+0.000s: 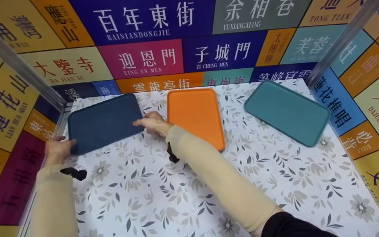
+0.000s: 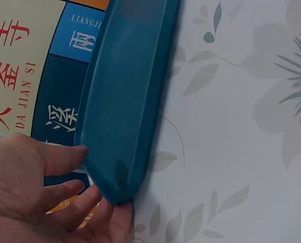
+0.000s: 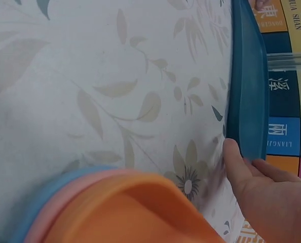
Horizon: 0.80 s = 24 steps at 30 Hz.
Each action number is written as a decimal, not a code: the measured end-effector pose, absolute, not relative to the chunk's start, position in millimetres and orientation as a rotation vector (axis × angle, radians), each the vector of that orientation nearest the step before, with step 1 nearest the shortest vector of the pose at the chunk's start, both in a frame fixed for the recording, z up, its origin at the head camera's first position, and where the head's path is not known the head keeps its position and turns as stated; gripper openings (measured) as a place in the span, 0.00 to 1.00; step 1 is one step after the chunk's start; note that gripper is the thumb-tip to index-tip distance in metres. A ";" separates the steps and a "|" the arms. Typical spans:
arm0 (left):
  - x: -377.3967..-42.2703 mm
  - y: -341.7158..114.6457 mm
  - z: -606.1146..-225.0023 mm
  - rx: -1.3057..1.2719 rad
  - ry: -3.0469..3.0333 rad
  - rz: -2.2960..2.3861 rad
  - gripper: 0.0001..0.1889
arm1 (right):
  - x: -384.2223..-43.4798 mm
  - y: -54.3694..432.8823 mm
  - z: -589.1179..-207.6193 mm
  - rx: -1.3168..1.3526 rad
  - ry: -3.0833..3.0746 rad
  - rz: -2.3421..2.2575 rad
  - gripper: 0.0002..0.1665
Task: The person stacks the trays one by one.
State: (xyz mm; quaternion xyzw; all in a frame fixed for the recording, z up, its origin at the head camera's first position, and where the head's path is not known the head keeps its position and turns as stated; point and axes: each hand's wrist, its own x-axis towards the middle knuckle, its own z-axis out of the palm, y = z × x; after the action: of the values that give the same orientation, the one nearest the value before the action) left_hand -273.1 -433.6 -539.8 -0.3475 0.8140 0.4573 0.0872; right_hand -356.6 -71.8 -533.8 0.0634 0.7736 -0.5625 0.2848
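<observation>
A dark blue rectangular tray (image 1: 105, 123) is at the left of the table, between the two hands. My left hand (image 1: 58, 149) holds its left end. The left wrist view shows the thumb of this hand (image 2: 34, 187) on the rim of the tray (image 2: 122, 101), with fingers around the corner. My right hand (image 1: 153, 122) grips the opposite end, its thumb over the edge. In the right wrist view the fingers of that hand (image 3: 272, 197) meet the end of the tray (image 3: 249, 96). Whether the tray touches the table throughout cannot be told.
An orange tray (image 1: 194, 115) lies beside my right hand; the right wrist view shows pink and blue rims under the orange one (image 3: 135, 217). A teal tray (image 1: 288, 112) lies angled at the right. Sign-printed walls (image 1: 140, 59) border the floral-covered table (image 1: 127, 204).
</observation>
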 end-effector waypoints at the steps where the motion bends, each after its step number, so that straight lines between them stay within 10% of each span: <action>1: -272.0 -434.0 -539.8 -1.031 2.429 1.355 0.40 | -356.8 -70.1 -533.0 0.168 2.060 -1.510 0.18; 24: -258.3 -445.0 -528.1 -0.755 2.298 1.277 0.41 | -353.2 -67.5 -542.9 -0.033 2.028 -1.535 0.44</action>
State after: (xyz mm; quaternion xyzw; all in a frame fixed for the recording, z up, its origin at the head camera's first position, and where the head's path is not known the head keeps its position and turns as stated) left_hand -258.3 -445.0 -528.1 -0.2704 0.8228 0.4573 0.2019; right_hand -353.2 -67.5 -542.9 -0.0123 0.7618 -0.5768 0.2946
